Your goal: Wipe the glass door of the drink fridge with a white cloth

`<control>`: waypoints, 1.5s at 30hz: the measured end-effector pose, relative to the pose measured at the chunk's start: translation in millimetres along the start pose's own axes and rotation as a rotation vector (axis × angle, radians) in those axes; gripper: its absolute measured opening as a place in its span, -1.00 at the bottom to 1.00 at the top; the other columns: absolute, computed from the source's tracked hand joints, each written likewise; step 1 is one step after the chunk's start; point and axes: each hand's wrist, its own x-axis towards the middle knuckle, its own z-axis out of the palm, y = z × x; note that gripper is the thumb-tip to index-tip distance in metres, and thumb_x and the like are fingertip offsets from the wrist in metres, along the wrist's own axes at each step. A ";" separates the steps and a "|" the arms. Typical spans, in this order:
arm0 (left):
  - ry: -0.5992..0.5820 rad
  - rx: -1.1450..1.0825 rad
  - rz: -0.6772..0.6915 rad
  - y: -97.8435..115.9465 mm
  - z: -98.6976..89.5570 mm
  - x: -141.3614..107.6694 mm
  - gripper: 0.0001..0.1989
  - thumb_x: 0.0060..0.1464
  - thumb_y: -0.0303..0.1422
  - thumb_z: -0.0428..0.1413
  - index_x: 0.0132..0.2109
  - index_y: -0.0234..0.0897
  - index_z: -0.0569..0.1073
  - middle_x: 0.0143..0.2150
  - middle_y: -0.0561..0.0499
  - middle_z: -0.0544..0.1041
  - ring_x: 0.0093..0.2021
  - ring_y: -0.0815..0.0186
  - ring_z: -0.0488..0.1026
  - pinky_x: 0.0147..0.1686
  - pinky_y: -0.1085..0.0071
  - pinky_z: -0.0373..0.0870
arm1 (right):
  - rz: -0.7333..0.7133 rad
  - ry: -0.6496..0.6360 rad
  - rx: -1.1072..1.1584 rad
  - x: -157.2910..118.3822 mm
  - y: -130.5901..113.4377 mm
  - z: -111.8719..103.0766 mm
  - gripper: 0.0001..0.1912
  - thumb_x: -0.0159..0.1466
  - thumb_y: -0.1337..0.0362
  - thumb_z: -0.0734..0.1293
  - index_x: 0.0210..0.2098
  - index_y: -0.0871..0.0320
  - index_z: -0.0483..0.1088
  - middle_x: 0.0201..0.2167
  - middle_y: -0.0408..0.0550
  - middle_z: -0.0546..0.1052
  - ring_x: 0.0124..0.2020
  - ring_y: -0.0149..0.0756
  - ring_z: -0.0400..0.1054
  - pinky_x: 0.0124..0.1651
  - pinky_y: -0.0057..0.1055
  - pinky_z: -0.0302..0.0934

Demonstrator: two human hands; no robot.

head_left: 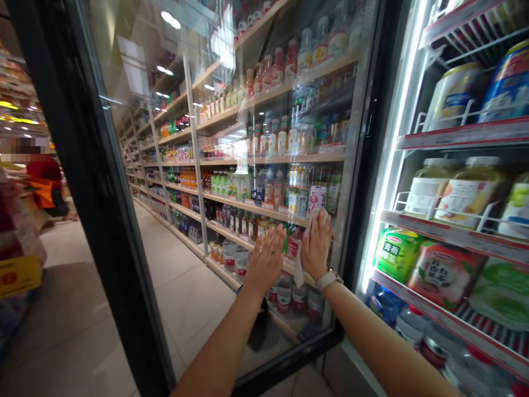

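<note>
The glass door (185, 314) of a drink cooler stands swung open in front of me, set in a black frame (111, 242). My left hand (265, 258) lies against the glass, its fingers stretched out and holding nothing. To its right, my right hand (317, 242) presses a whitish cloth (298, 271) flat on the pane. Part of the cloth hangs below the palm; the rest is hidden under the hand. A light-coloured band (329, 279) circles the right wrist. Bottles and cartons on shelves show in the glass around both hands.
At right, the lit cooler holds tea bottles (467, 190), green packs (395, 252) and red packs (444, 273) on wire shelves (446, 231). Tiled floor (82, 309) runs along the left. A person in red (44, 171) is farther off, beyond a yellow sign (20, 275).
</note>
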 end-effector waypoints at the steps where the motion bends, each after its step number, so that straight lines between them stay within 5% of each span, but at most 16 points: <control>1: -0.004 -0.005 -0.001 0.3 0.1 0.0 -0.35 0.29 -0.31 -0.07 0.42 -0.38 -0.09 0.42 -0.10 0.04 0.46 0.20 -0.15 0.43 0.12 -0.14 | -0.005 0.011 -0.004 8.6 -4.0 -0.1 -0.36 0.45 0.23 -0.03 0.45 0.07 -0.36 0.47 0.06 -0.15 0.48 -0.03 -0.43 0.37 0.31 -0.31; 6: 0.002 -0.013 -0.004 0.8 -0.3 0.5 -0.37 0.30 -0.31 -0.10 0.42 -0.38 -0.10 0.42 -0.10 0.03 0.46 0.20 -0.16 0.43 0.11 -0.22 | -0.049 0.016 -0.021 -2.1 -13.5 2.7 -0.35 0.44 0.28 -0.02 0.45 0.07 -0.36 0.47 0.03 -0.14 0.48 -0.04 -0.43 0.39 0.26 -0.28; 14: 0.006 0.029 0.008 0.0 -1.1 0.4 -0.38 0.31 -0.30 -0.10 0.42 -0.37 -0.05 0.43 -0.11 0.02 0.46 0.19 -0.14 0.43 0.12 -0.20 | -0.206 -0.153 0.001 -112.9 -3.6 14.1 -0.32 0.39 0.36 0.10 0.44 0.05 -0.21 0.45 0.09 -0.04 0.47 0.03 -0.33 0.33 0.29 -0.07; 17: 0.020 0.058 0.014 0.2 -0.4 -0.2 -0.40 0.30 -0.28 -0.09 0.41 -0.37 0.01 0.44 -0.10 -0.01 0.46 0.16 -0.16 0.43 0.10 -0.25 | -0.251 -0.180 -0.003 -135.2 -1.5 15.8 -0.33 0.36 0.40 0.12 0.43 0.06 -0.09 0.44 0.07 0.02 0.47 0.04 -0.31 0.33 0.24 -0.03; 20: 0.031 0.061 0.014 -0.1 0.5 -0.8 -0.40 0.29 -0.29 -0.07 0.40 -0.38 0.03 0.44 -0.11 0.01 0.46 0.17 -0.17 0.43 0.10 -0.24 | -0.295 -0.171 0.002 -119.4 -5.5 12.8 -0.31 0.33 0.47 0.09 0.43 0.09 -0.09 0.43 0.07 0.05 0.47 0.01 -0.34 0.34 0.21 -0.03; 28: 0.054 0.057 0.025 -1.0 3.9 -0.8 -0.43 0.28 -0.30 -0.07 0.37 -0.40 0.11 0.45 -0.10 -0.03 0.47 0.15 -0.22 0.43 0.08 -0.23 | -0.278 -0.075 0.088 -8.3 -33.2 2.4 -0.29 0.34 0.40 0.06 0.45 0.07 -0.19 0.42 0.03 0.06 0.47 -0.05 -0.34 0.39 0.22 -0.20; 31: 0.056 0.061 0.025 -0.4 4.6 -1.6 -0.42 0.28 -0.29 -0.06 0.38 -0.39 0.10 0.44 -0.10 -0.02 0.47 0.15 -0.20 0.43 0.09 -0.21 | -0.246 -0.050 0.090 -19.3 -33.1 5.6 -0.28 0.34 0.43 0.06 0.45 0.04 -0.22 0.44 0.01 0.02 0.47 -0.07 -0.33 0.39 0.20 -0.17; 40: 0.053 0.061 0.021 -1.1 4.1 -2.3 -0.40 0.28 -0.30 -0.07 0.39 -0.41 0.05 0.43 -0.13 0.03 0.46 0.17 -0.17 0.43 0.11 -0.21 | -0.284 -0.131 0.039 -118.3 -8.1 16.0 -0.22 0.29 0.52 0.08 0.45 0.08 -0.22 0.44 0.02 0.00 0.47 -0.04 -0.37 0.35 0.17 0.01; 45: 0.002 0.033 0.013 -1.0 3.3 -1.9 -0.38 0.29 -0.31 -0.07 0.41 -0.38 -0.01 0.44 -0.11 0.00 0.47 0.18 -0.18 0.42 0.11 -0.15 | -0.328 -0.163 -0.004 -97.8 -6.9 9.2 -0.23 0.26 0.53 0.08 0.43 0.12 -0.12 0.42 0.07 0.06 0.47 -0.04 -0.33 0.35 0.16 -0.01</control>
